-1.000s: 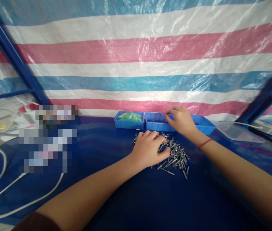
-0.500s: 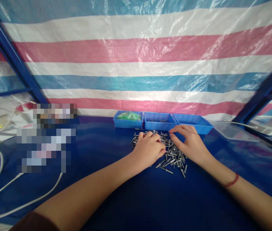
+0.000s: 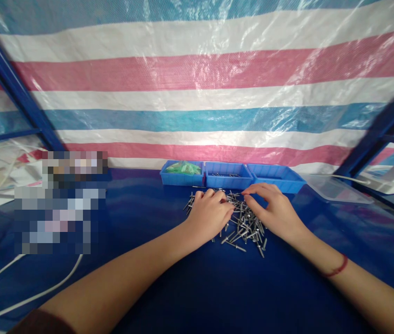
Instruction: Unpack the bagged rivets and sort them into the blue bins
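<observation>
A loose pile of silver blind rivets (image 3: 247, 222) lies on the blue tabletop between my hands. My left hand (image 3: 209, 213) rests over the pile's left side, its fingers curled down among the rivets. Whatever those fingers hold, if anything, is hidden. At the right edge of the pile is my right hand (image 3: 273, 206), its thumb and index fingertips nearly together over the rivets. Anything between these tips is too small to make out. Just behind the pile, the middle blue bin (image 3: 228, 179) contains a few rivets.
The left blue bin (image 3: 182, 179) holds green plastic packets (image 3: 184, 168). The right blue bin (image 3: 276, 176) stands behind my right hand, beside a clear plastic lid (image 3: 339, 190). White cables (image 3: 54, 294) and blurred-out items lie at left. A striped sheet (image 3: 197, 97) hangs behind.
The whole view has shifted slightly, moving the scene a little left. My left hand has turned slightly over the pile, baring a few rivets beside the thumb. My right hand stays nearly in place.
</observation>
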A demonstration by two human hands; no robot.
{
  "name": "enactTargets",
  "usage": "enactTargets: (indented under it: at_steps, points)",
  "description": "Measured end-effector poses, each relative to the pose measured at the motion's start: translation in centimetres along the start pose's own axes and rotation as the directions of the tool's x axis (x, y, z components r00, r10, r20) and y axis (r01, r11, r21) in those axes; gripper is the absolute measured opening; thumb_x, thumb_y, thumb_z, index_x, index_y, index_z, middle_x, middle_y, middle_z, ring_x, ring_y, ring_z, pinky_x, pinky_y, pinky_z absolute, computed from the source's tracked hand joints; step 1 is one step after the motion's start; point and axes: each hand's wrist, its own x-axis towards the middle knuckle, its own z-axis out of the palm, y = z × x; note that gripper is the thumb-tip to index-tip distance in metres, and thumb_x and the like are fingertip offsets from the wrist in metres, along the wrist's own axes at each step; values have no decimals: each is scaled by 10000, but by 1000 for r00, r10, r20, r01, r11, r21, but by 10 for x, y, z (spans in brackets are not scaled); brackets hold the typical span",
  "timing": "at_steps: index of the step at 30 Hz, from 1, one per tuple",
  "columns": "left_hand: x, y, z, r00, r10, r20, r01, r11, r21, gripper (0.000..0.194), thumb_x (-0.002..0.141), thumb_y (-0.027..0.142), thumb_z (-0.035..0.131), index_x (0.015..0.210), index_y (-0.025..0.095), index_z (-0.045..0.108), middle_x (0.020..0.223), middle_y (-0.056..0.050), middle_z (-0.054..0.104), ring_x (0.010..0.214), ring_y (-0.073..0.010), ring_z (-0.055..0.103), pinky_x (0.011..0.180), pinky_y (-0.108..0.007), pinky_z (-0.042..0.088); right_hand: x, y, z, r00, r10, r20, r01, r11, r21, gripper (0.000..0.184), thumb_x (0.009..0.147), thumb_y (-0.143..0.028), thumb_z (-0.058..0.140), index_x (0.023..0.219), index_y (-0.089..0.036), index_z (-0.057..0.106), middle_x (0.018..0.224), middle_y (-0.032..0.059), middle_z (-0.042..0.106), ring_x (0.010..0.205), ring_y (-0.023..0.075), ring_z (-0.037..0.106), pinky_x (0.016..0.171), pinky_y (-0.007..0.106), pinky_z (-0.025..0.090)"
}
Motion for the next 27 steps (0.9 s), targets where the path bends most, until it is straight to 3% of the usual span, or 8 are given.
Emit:
enactTargets:
  at_steps: [3,13,21,27]
  points:
    - [4,-3,-1,999,-6,40,6,1000,-3,189,889,324,530,885,276,712,966,-13,643,916,-219,509,735,-364,297,0,0,0,1000,2,6,-2,1000,10,131,819,-242,520,818,-221,650,891,58,692,885,246,603,839,425,430]
    - [7,-4,-7,997,-22,70,22,1000,6,193,837,363,569,897,229,694,955,-34,635,916,-236,534,766,-384,328,0,0,-2,1000,1,15,-1,1000,20,125,816,-233,526,809,-208,648,885,60,695,884,241,605,843,424,432]
    - [9,0,1,1000,10,27,-10,1000,20,208,869,377,546,998,268,667,1014,-27,598,931,-228,510,745,-357,331,-2,-2,-1,1000,-3,26,2,1000,29,126,821,-220,524,813,-217,650,883,54,690,883,241,599,836,424,439]
    - [13,2,7,1000,22,16,-23,1000,22,158,882,342,541,937,263,667,999,-16,592,941,-222,502,733,-352,309,-2,-3,-1,999,-3,42,2,1000,30,134,829,-230,518,807,-220,650,886,50,691,885,241,598,834,416,438]
